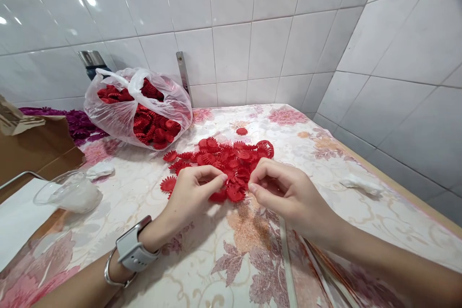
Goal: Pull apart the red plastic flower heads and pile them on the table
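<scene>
the pile of red flowers (211,159) lies on the tablecloth (187,274), directly beyond the hands and centred between them. its long axis runs left to right, across the line of reach; the left end fans out into separate flowers, and the right end closes in a curled strip. the near edge of the pile comes toward the gap between the two sets of fingertips. neither hand is clearly nearer: the left hand (193,187) overlaps the near left part of the pile in the view, and the right hand (288,190) stands at its near right corner. contact between hands and pile cannot be confirmed.

the two hands are apart, fingertips facing each other. on each hand, thumb and forefinger are drawn toward one another in a pinching pose; whether they meet, or grip something small, cannot be told.

a single red flower (241,131) sits apart, just beyond the far side of the pile. a tied plastic bag (106,127) containing more red flowers stands at far left. a clear cup (72,195) lies near left, well apart from the left hand. a crumpled white scrap (362,185) lies to the right.
</scene>
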{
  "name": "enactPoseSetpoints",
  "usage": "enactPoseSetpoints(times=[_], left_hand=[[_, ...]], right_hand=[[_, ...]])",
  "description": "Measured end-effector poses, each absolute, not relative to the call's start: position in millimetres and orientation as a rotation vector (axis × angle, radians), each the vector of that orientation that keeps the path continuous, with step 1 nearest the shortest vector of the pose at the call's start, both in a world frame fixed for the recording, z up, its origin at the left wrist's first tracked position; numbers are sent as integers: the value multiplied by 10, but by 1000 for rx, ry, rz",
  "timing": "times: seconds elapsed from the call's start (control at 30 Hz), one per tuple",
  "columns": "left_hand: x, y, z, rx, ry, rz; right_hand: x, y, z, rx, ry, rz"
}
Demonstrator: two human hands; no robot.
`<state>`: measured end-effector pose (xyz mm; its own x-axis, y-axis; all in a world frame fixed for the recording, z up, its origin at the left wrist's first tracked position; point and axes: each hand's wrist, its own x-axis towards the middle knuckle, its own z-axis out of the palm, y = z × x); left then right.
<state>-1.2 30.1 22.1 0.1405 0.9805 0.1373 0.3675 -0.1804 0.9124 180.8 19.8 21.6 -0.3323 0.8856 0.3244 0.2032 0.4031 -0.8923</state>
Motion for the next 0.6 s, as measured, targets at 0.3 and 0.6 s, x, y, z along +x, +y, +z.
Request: enactPoseSetpoints(times=[0.3, 0.6], left_hand=[[-261, 605, 205, 1587, 1481, 1373], [-125, 457, 232, 1540, 1319, 1294]], right_hand=[[1925, 258, 328, -910, -1646, 935], [1925, 493, 133, -1125, -1729, 837]])
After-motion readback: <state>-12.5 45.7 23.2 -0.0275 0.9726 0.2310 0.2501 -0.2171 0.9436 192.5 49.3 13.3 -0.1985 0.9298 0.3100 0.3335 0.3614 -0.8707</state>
